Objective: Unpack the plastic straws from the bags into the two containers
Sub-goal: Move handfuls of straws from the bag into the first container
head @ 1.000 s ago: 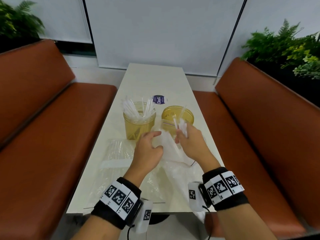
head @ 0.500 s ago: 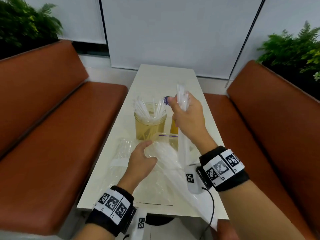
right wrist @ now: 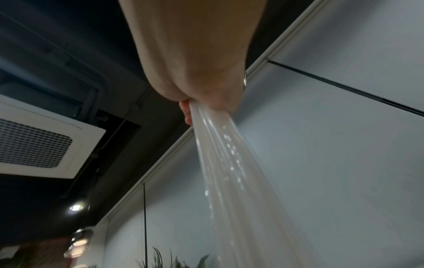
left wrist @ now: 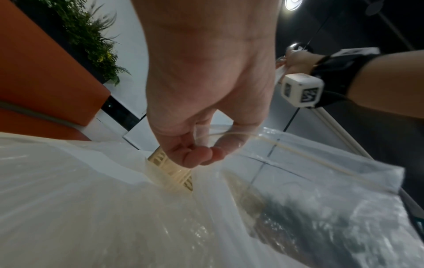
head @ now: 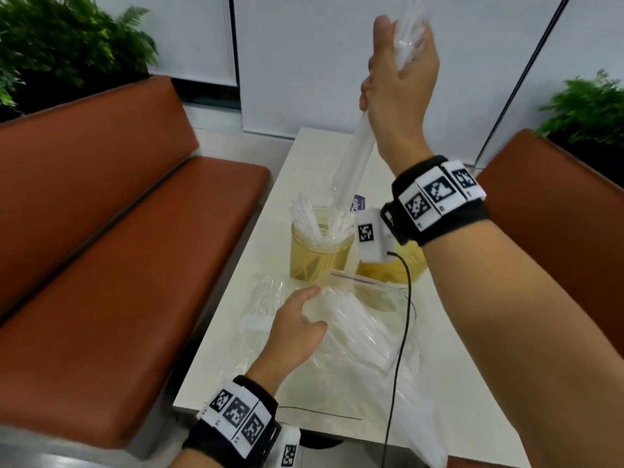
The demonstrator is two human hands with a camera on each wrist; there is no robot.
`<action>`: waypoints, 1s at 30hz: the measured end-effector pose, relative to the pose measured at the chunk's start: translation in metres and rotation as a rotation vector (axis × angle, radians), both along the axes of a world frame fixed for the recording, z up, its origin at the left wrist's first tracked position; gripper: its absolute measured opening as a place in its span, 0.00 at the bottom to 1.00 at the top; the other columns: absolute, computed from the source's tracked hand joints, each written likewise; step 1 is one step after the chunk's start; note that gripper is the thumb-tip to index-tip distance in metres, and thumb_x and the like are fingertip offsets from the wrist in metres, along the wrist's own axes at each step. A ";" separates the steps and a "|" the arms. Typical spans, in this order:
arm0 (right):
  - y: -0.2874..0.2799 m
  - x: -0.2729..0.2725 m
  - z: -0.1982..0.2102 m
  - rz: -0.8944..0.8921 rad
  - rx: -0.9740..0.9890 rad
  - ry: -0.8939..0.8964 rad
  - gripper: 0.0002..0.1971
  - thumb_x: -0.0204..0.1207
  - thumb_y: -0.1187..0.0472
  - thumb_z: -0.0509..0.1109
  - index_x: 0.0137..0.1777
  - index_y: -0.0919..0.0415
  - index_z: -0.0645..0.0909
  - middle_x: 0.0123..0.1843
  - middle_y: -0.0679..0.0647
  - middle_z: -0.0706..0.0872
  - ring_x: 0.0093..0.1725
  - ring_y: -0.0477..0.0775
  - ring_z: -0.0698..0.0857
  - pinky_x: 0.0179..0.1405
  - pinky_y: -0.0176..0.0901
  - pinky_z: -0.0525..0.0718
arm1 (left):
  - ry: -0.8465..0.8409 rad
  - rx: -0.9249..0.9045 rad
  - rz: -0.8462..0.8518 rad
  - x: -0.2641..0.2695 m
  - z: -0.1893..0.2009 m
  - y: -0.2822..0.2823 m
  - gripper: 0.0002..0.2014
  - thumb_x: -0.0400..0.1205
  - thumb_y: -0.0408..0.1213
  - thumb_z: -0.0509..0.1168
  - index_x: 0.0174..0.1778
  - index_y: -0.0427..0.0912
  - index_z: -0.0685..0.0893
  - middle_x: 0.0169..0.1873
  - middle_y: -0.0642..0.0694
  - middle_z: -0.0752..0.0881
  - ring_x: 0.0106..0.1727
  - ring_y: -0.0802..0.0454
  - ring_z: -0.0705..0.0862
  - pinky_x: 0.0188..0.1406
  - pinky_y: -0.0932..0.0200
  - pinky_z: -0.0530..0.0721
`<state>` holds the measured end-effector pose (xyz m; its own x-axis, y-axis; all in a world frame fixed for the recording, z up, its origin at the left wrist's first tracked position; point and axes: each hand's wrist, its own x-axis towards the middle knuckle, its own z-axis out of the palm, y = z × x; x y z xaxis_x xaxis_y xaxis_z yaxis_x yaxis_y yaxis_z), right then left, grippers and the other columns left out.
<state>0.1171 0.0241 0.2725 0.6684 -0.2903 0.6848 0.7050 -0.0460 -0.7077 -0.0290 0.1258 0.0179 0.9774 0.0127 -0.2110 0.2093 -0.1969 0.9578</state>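
My right hand (head: pixel 398 59) is raised high over the table and grips a bundle of clear plastic straws (head: pixel 354 157). Their lower ends hang just above the left amber container (head: pixel 319 255), which holds several straws. In the right wrist view the straws (right wrist: pixel 229 163) fan out from my fist (right wrist: pixel 190 107). My left hand (head: pixel 309 307) holds down the mouth of the zip bag (head: pixel 368 332), which has more straws inside. The left wrist view shows thumb and fingers (left wrist: pixel 201 154) pinching the bag's edge (left wrist: pixel 298 163). The right container (head: pixel 410 268) is mostly hidden behind my right wrist.
A flattened clear bag (head: pixel 266 298) lies on the white table (head: pixel 216 376) left of my left hand. Brown benches (head: pixel 118 265) flank the narrow table on both sides. A purple sticker (head: pixel 358 202) sits behind the containers. A black cable hangs from my right wrist.
My right hand has pulled the straw bundle out of the bag and lifted it high above the containers. My left hand has stayed on the bag.
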 end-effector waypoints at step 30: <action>0.002 0.080 -0.167 -0.181 -0.630 0.365 0.20 0.78 0.54 0.69 0.70 0.52 0.78 0.56 0.52 0.88 0.57 0.52 0.86 0.58 0.47 0.85 | -0.007 0.006 -0.067 0.011 -0.005 0.009 0.33 0.77 0.24 0.66 0.76 0.58 0.78 0.21 0.56 0.71 0.19 0.61 0.69 0.27 0.69 0.74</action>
<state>0.1970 0.0260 0.1054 0.8638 -0.0439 0.5019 0.3735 -0.6128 -0.6965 -0.0184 0.1352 0.0126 0.9775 -0.0519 -0.2043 0.1887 -0.2161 0.9580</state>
